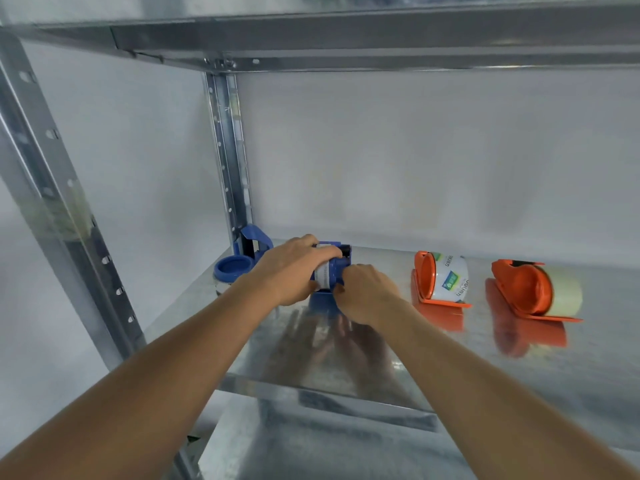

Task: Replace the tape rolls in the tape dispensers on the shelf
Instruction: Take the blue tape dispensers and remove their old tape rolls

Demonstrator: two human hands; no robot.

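Observation:
Both my hands work on a blue tape dispenser [335, 268] near the back of the metal shelf [485, 358]. My left hand [292, 268] curls over its top and around the tape roll [322, 273] inside it. My right hand [369, 292] grips the dispenser's right lower side. A second blue dispenser [239, 261] lies on its side at the back left corner. To the right stand two orange dispensers: one [440, 280] with a white printed roll, one [535, 292] with a pale beige roll.
A slotted upright post [227, 150] rises behind the blue dispensers, another [65, 209] stands at the front left. The upper shelf's beam [346, 39] runs overhead. A lower shelf [311, 452] shows beneath the front edge.

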